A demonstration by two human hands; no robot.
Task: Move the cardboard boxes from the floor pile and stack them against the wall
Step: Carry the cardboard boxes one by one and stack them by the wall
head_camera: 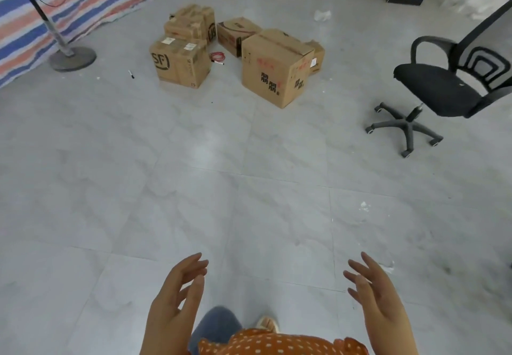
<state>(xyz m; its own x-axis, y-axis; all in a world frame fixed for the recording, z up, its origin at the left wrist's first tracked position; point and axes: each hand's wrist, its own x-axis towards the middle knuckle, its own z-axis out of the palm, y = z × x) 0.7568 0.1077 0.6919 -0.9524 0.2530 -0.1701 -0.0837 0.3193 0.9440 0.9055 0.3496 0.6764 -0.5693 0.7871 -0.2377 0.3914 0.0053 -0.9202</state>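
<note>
Both hands — left hand (173,296), right hand (376,293) — fingers spread, empty, cardboard boxes (238,52) well ahead

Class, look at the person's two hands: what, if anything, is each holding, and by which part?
Nothing is held. The left hand and right hand are both open and empty above the floor, well short of the cardboard boxes.

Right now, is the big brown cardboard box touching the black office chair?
Apart. The head view shows bare grey floor between the big brown cardboard box and the black office chair, even its wheeled base.
</note>
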